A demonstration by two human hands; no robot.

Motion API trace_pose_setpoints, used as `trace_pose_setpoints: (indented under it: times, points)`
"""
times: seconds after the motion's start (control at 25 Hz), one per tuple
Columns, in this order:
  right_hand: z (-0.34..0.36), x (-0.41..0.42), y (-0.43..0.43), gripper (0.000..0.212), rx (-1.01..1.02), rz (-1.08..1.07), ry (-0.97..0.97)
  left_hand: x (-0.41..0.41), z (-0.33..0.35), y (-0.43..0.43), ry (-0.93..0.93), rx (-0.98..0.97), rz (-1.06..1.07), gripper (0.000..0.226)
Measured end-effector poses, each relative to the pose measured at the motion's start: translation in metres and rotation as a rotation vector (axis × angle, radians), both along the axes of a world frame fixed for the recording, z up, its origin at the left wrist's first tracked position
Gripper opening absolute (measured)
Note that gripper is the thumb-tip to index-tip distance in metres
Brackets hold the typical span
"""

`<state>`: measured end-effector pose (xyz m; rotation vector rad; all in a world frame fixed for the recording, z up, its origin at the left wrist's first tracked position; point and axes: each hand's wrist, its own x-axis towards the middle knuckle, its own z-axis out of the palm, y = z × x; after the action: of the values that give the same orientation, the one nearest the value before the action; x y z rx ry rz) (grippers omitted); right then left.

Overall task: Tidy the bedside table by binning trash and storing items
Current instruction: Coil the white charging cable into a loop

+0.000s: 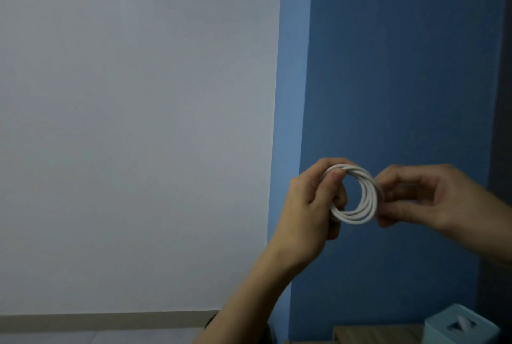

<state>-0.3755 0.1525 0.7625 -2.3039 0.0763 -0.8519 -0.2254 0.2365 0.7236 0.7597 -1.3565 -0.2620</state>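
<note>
Mid-task: white cable [357, 199] coiled into neat loops, left hand [307, 213] and right hand [432, 199] fingers both pinching the coil, storing not done, bedside table [374, 334] barely visible

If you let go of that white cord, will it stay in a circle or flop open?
The white cord probably springs loose: its loops look untied, kept together only by the left hand and right hand. It seems bendy, since it curls into tight rings. It is likely light, as fingertips alone pinch it up in the air.
</note>
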Motion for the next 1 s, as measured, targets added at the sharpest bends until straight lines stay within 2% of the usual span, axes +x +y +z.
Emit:
trace_pose_setpoints:
  times: [0.08, 0.16, 0.24, 0.32, 0.4, 0.6, 0.68, 0.8, 0.88, 1.0]
  points:
    - [-0.006, 0.005, 0.001, 0.059, 0.034, -0.004, -0.113, -0.001, 0.000, -0.002, 0.009, -0.012, -0.013, 0.023]
    - [-0.016, 0.010, 0.003, 0.064, 0.184, 0.042, -0.200, 0.000, 0.000, -0.002, -0.009, -0.025, 0.019, 0.023]
    - [-0.027, 0.016, 0.005, 0.065, 0.353, 0.102, -0.248, 0.003, 0.000, -0.003, -0.078, -0.049, 0.128, 0.022]
    - [-0.034, 0.023, 0.003, 0.062, 0.460, 0.142, -0.287, 0.007, -0.002, -0.004, -0.209, -0.070, 0.323, 0.021]
    - [-0.037, 0.028, 0.003, 0.060, 0.523, 0.167, -0.307, 0.008, -0.005, -0.006, -0.299, -0.080, 0.476, 0.021]
    - [-0.041, 0.038, 0.005, 0.063, 0.566, 0.115, -0.309, 0.012, -0.013, -0.012, -0.393, -0.083, 0.667, 0.025]
    - [-0.042, 0.041, 0.004, 0.060, 0.580, 0.096, -0.332, 0.015, -0.015, -0.015, -0.404, -0.069, 0.656, 0.021]
    - [-0.045, 0.045, 0.003, 0.037, 0.646, 0.081, -0.405, 0.016, -0.016, -0.016, -0.426, -0.063, 0.609, 0.017]
    - [-0.049, 0.048, 0.005, 0.039, 0.668, 0.077, -0.469, 0.018, -0.015, -0.014, -0.413, -0.037, 0.536, 0.015]
    - [-0.052, 0.049, 0.006, 0.032, 0.544, -0.028, -0.571, 0.022, -0.013, -0.010, -0.460, 0.034, 0.453, 0.015]
